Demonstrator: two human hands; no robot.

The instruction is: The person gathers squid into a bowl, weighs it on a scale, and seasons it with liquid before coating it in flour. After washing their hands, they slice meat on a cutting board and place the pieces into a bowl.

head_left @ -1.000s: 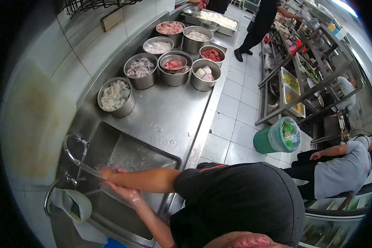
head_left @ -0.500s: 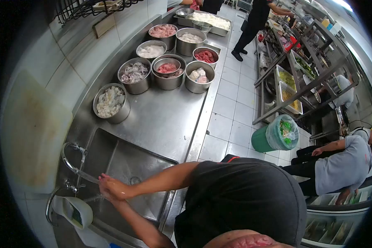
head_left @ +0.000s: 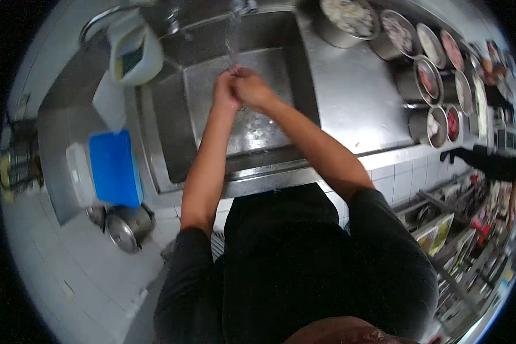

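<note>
**Q:** Centrally, what occupies the hands?

**A:** Left hand [head_left: 225, 92] and right hand [head_left: 251, 89] are pressed together under the water stream [head_left: 231, 40] falling from the tap [head_left: 243, 6]. They hold nothing but each other; the fingers appear curled and interlocked, though blur hides the exact fingertip positions. Both hands sit over the far half of the steel sink [head_left: 172, 149], above its wet floor.

**Q:** What surrounds the basin?

**A:** To the person's left, a pale jug [head_left: 135, 51] hangs near the basin rim, with a blue cutting board [head_left: 113, 167] on the counter and a small pot [head_left: 126, 229] lower down. To the right, the steel counter [head_left: 350, 103] carries metal bowls of cut raw food [head_left: 427, 80], one of them just beside the sink's corner.

**Q:** What are the likely hazards?

**A:** Probably splash. Water striking joined hands scatters, and droplets could reach the nearest bowl [head_left: 350, 17] and foul its contents. Runoff over the front rim could wet the tiled floor [head_left: 86, 281], a slipping risk.
</note>
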